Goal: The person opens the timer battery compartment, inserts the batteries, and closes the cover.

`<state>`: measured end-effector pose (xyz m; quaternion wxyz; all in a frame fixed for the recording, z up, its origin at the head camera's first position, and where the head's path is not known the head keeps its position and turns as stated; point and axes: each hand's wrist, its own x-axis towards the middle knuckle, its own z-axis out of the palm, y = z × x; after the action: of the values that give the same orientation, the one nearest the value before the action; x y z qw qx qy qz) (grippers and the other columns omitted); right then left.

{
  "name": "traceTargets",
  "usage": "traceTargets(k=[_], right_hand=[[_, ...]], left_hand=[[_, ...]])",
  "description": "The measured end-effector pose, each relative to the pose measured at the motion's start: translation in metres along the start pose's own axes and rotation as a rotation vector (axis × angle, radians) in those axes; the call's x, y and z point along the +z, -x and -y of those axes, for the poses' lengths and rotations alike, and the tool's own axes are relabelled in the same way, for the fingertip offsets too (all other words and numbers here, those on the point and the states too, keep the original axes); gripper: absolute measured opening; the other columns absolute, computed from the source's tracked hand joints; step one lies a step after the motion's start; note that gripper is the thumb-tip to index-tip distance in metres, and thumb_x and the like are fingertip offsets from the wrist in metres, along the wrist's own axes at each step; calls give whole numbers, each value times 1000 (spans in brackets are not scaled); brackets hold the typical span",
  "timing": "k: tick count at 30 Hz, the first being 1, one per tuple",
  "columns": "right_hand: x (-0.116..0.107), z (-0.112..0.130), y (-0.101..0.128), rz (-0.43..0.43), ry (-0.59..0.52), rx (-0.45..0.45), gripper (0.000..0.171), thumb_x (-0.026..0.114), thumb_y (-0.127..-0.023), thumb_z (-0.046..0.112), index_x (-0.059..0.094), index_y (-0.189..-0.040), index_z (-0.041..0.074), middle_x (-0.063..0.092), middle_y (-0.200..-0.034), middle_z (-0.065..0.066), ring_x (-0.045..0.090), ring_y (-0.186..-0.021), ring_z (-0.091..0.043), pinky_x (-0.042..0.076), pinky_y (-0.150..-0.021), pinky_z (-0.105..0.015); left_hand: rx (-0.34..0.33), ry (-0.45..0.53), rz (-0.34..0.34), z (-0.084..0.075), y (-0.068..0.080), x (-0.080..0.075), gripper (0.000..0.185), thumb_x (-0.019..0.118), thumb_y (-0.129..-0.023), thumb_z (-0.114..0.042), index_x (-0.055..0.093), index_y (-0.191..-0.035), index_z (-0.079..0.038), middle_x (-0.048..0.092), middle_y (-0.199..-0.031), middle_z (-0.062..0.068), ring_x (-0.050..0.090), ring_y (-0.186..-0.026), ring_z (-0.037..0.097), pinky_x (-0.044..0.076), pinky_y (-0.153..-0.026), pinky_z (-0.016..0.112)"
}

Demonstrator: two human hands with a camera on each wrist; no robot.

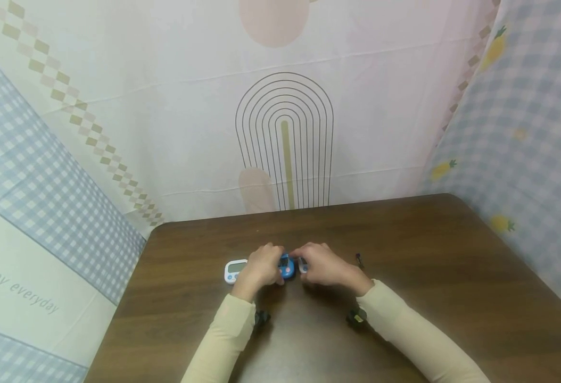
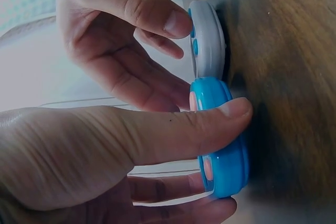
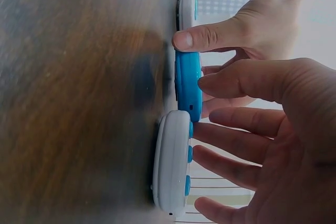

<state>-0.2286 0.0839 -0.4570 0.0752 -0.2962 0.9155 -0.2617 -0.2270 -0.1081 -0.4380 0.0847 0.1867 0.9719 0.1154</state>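
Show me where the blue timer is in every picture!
Head: blue timer at table centre, between the left hand and right hand.
Left wrist: lower right, under the left thumb.
Right wrist: upper middle, edge-on.
Shared landmark: the white timer right beside it.

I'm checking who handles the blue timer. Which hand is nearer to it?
Left. The left hand grips the blue timer, thumb across its edge. The right hand is just beside it, fingers on the neighbouring white timer.
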Motion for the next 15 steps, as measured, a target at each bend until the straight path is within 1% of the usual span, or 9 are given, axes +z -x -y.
traceTargets(k=[7,15], right_hand=[[1,2,1,-2,8,10,57,86,-78,6,71,-133,4,75,-127,-10,65,-116,-28,45,-106,-62],[3,2,2,5,17,32,60,88,-77,6,70,-135,5,73,-130,-11,62,-122,-30,41,-106,-61]], left_hand=[[-3,7,7,1,-1,3,66,100,-68,-16,71,-126,-5,70,-113,15,68,-103,34,60,-89,52],[-1,-13,3,1,-2,4,62,101,-68,-16,72,-122,-5,70,-110,14,67,-100,34,60,-87,52]])
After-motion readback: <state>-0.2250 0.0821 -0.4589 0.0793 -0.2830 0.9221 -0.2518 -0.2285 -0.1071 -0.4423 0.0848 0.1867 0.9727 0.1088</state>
